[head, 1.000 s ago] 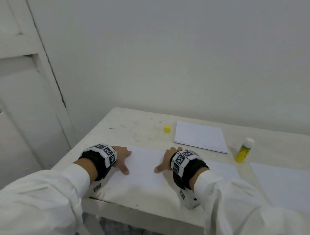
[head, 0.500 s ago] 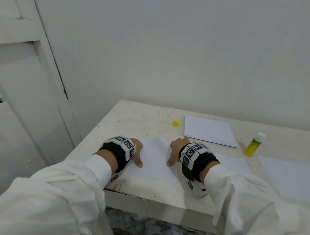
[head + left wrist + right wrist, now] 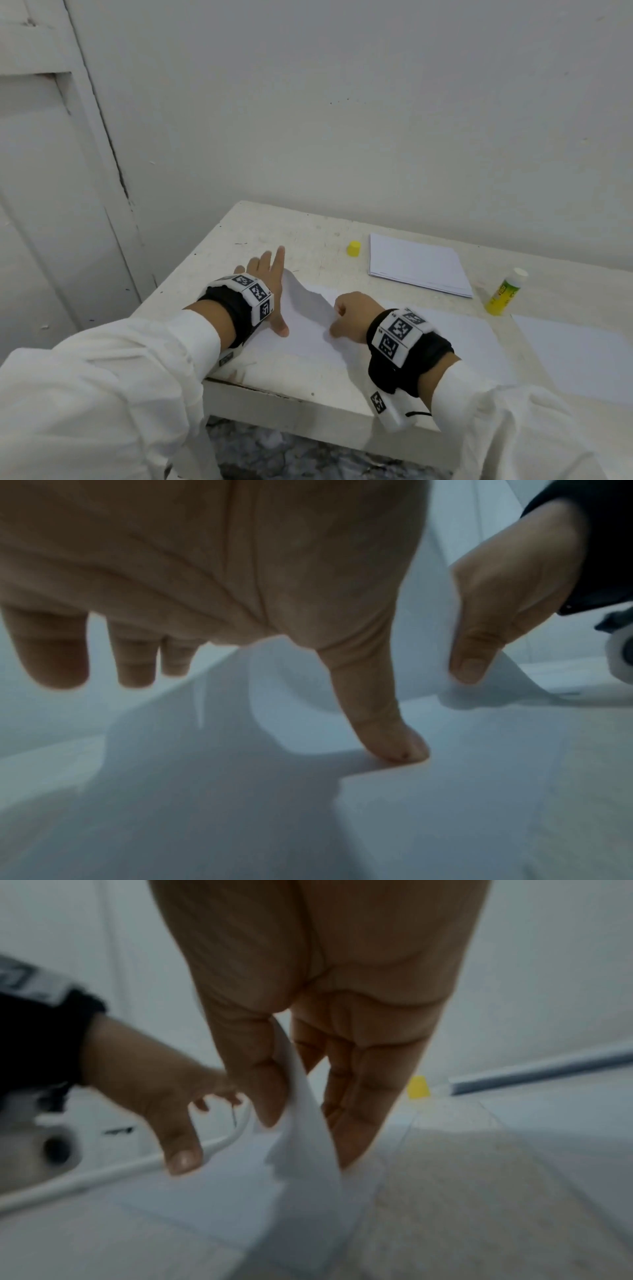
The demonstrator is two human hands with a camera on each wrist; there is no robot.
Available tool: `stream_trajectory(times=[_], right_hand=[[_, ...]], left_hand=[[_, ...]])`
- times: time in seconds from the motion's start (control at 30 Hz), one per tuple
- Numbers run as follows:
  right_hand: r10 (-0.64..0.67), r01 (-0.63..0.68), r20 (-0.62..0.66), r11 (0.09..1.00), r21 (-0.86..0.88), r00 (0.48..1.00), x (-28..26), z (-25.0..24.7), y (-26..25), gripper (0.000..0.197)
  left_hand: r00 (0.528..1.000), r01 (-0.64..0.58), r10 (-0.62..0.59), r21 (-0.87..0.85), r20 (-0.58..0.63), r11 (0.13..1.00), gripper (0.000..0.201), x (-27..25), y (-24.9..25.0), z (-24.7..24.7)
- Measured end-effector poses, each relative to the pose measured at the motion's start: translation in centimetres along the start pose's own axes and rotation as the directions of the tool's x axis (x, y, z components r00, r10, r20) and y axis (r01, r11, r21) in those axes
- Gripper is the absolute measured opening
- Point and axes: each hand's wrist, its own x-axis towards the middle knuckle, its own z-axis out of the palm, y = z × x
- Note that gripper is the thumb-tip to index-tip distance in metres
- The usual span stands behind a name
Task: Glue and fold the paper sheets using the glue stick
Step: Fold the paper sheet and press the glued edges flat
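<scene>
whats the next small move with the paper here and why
Probably carry the lifted flap on over and lay it flat. The right hand pinches the raised edge of the paper sheet off the table, while the left hand lies open with its thumb pressing the sheet down, so the fold looks only half made.

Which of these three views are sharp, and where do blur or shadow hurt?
Head view: sharp, evenly lit. Left wrist view: dim, soft; left hand shadows the paper sheet. Right wrist view: dim, blurred; right hand pinches that sheet.
</scene>
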Motion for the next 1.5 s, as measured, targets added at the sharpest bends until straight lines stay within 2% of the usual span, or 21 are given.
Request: stream_trajectory(times=[0.07, 0.1, 0.23, 0.3, 0.37, 0.4, 0.47, 0.5, 0.53, 0.57, 0.63, 0.67, 0.7, 0.77, 0.87, 0.97, 1.07, 1.37, 1.5], right_hand=[[-0.044, 0.042, -0.026, 0.998, -0.052, 0.999, -0.7, 0.3, 0.0, 0.035], [-0.057, 0.055, -0.024, 0.996, -0.067, 0.998, -0.8, 0.4, 0.1, 0.034], [-0.053, 0.053, -0.016, 0.998, -0.038, 0.998, -1.2, 0.3, 0.1, 0.033], [-0.025, 0.025, -0.002, 0.999, 0.029, 1.000, -1.2, 0.3, 0.0, 0.028], [-0.005, 0.002, 0.021, 0.991, 0.135, 1.000, -1.2, 0.2, 0.0, 0.013], [0.001, -0.007, 0.031, 0.979, 0.204, 1.000, -1.3, 0.1, 0.0, 0.013], [0.037, -0.049, 0.042, 0.941, 0.336, 0.998, -1.5, -0.1, 0.1, 0.026], [0.048, -0.060, 0.041, 0.930, 0.364, 0.998, -1.6, -0.1, 0.1, 0.029], [0.059, -0.071, 0.043, 0.920, 0.386, 0.997, -1.7, -0.2, 0.0, 0.031], [0.068, -0.080, 0.043, 0.909, 0.410, 0.997, -1.7, -0.2, 0.1, 0.032], [0.084, -0.095, 0.044, 0.891, 0.443, 0.995, -1.6, -0.3, 0.1, 0.032], [0.090, -0.101, 0.046, 0.885, 0.455, 0.995, -1.6, -0.2, 0.1, 0.032], [0.093, -0.103, 0.045, 0.880, 0.463, 0.995, -1.6, -0.2, 0.1, 0.032], [0.097, -0.103, 0.038, 0.874, 0.475, 0.995, -1.5, -0.1, 0.0, 0.031], [0.103, -0.104, 0.030, 0.855, 0.508, 0.994, -1.3, 0.0, 0.2, 0.029], [0.122, -0.113, 0.023, 0.816, 0.567, 0.992, -1.2, 0.0, 0.5, 0.023], [0.142, -0.138, 0.045, 0.753, 0.643, 0.989, -1.2, 0.0, 0.7, 0.012], [0.176, -0.182, 0.081, 0.694, 0.697, 0.981, -0.8, -0.2, 0.8, 0.012], [0.158, -0.180, 0.096, 0.699, 0.692, 0.983, -0.9, -0.1, 1.1, 0.012]], left_hand=[[0.996, -0.050, 0.053, 0.037, -0.076, 0.998, 0.140, -0.3, -0.3, -0.6], [0.993, -0.061, 0.067, 0.065, -0.093, 0.996, 0.125, -0.3, -0.6, -1.0], [0.989, -0.012, 0.036, 0.160, -0.146, 0.987, 0.039, -0.3, -3.2, -3.5], [0.995, 0.015, -0.013, 0.016, -0.104, 1.000, 0.023, -0.5, -4.7, -4.5], [0.999, 0.031, -0.040, -0.304, -0.025, 0.952, 0.022, -0.6, -6.1, -4.8], [0.999, 0.046, -0.049, -0.507, 0.007, 0.861, 0.025, -0.5, -6.6, -4.7], [0.992, 0.125, -0.075, -0.850, 0.101, 0.511, 0.021, -0.7, -6.8, -4.2], [0.985, 0.171, -0.074, -0.909, 0.154, 0.380, 0.018, -1.0, -6.7, -3.9], [0.977, 0.213, -0.063, -0.919, 0.204, 0.333, 0.017, -1.2, -6.7, -3.5], [0.966, 0.253, -0.047, -0.898, 0.254, 0.360, 0.018, -1.4, -6.8, -3.0], [0.941, 0.300, -0.026, -0.801, 0.336, 0.518, 0.019, -1.7, -7.1, -2.0], [0.930, 0.320, -0.034, -0.761, 0.365, 0.565, 0.021, -1.9, -7.2, -1.8], [0.923, 0.337, -0.047, -0.745, 0.381, 0.576, 0.024, -2.0, -7.3, -1.6], [0.921, 0.354, -0.067, -0.751, 0.384, 0.557, 0.028, -2.2, -7.4, -1.4], [0.919, 0.370, -0.080, -0.777, 0.386, 0.509, 0.017, -2.5, -7.2, -1.3], [0.916, 0.381, -0.094, -0.774, 0.390, 0.505, 0.012, -2.9, -7.1, -1.2], [0.918, 0.381, -0.092, -0.794, 0.386, 0.473, 0.016, -3.2, -6.9, -1.4], [0.915, 0.391, -0.088, -0.810, 0.394, 0.436, 0.028, -4.5, -6.1, -2.3], [0.940, 0.342, -0.161, -0.837, 0.302, 0.426, 0.015, -4.4, -5.3, -2.0]])
